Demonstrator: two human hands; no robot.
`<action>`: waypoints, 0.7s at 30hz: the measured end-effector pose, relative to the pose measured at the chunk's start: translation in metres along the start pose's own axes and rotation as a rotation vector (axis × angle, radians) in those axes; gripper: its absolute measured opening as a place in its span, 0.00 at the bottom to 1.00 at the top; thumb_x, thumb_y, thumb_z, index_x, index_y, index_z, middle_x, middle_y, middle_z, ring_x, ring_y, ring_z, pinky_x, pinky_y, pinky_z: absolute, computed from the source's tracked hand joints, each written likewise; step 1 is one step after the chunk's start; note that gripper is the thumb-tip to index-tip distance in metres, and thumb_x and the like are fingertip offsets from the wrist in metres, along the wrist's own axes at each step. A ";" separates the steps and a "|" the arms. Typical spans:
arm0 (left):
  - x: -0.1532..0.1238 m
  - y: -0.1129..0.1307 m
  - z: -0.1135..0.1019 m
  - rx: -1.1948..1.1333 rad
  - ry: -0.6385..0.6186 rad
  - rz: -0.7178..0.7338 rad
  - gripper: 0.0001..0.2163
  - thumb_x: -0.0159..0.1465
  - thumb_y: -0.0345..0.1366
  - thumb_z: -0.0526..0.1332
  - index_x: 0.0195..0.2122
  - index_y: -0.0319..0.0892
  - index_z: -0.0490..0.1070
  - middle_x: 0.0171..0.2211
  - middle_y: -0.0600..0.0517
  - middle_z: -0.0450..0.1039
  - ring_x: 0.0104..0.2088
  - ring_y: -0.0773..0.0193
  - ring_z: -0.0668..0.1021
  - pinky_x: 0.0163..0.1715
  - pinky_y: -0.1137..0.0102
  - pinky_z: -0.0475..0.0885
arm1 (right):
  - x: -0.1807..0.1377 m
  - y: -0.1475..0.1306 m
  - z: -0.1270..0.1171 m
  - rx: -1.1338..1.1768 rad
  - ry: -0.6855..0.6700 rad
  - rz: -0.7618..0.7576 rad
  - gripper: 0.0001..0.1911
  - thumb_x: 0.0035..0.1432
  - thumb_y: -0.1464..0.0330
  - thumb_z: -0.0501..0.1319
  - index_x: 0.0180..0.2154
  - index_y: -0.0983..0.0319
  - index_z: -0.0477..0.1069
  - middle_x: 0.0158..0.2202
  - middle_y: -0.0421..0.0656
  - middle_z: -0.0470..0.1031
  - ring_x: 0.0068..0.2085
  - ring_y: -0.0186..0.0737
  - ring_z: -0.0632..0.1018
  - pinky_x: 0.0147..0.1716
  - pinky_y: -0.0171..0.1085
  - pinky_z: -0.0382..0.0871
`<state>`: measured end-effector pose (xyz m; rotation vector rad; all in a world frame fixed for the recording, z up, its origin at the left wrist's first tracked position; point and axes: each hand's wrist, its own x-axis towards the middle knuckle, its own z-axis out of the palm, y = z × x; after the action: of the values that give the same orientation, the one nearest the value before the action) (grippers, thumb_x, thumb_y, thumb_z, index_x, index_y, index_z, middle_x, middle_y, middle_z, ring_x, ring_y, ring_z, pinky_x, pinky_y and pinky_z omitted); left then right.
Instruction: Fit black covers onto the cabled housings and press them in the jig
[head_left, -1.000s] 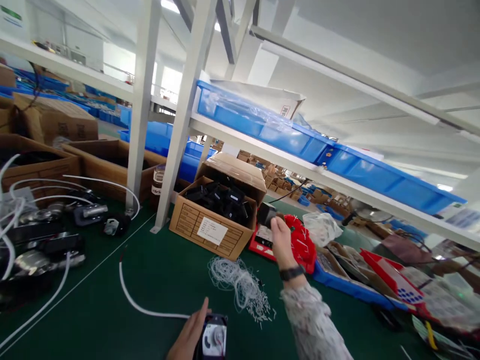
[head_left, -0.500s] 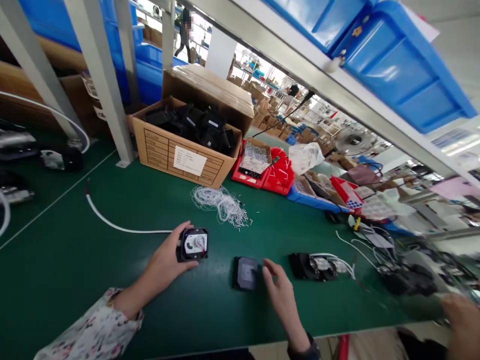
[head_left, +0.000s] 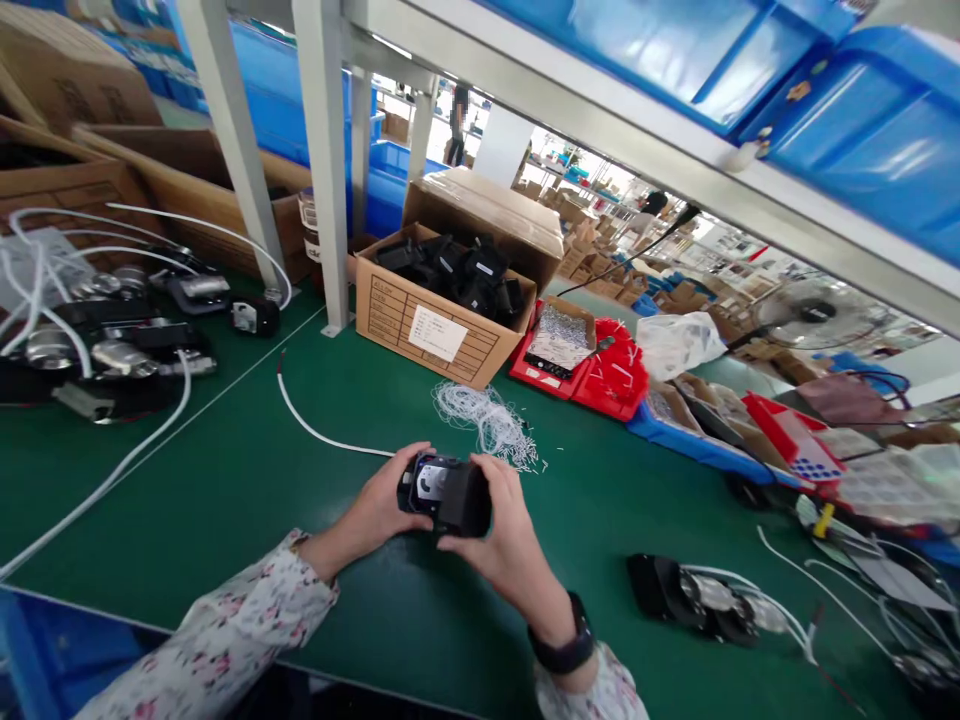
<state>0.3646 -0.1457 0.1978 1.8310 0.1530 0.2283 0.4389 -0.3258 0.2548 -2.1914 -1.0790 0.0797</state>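
My left hand grips a small black motor unit with a white disc on its face, held just above the green bench. A white cable trails from it to the left. My right hand holds a black cover piece pressed against the unit's right side. Both hands are closed around the parts. Just beyond them lies a pile of thin white ties.
An open cardboard box of black parts stands behind the ties. Red trays and a blue tray sit to the right. Finished units with cables lie at left and at right. A shelf post rises at the back.
My right hand picked the black cover off the bench and brought it against the unit. My left hand lifted the unit slightly. The view turned left.
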 end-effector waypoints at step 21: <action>-0.009 0.024 -0.024 0.025 -0.063 0.079 0.25 0.61 0.43 0.54 0.58 0.40 0.53 0.55 0.43 0.60 0.55 0.53 0.64 0.55 0.60 0.60 | -0.012 -0.021 0.057 1.151 0.091 0.570 0.24 0.46 0.63 0.66 0.43 0.66 0.66 0.39 0.47 0.72 0.37 0.41 0.73 0.37 0.38 0.68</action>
<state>0.3500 -0.1317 0.2264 1.8684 0.0396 0.2253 0.3977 -0.2936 0.2211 -1.3236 -0.1688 0.6643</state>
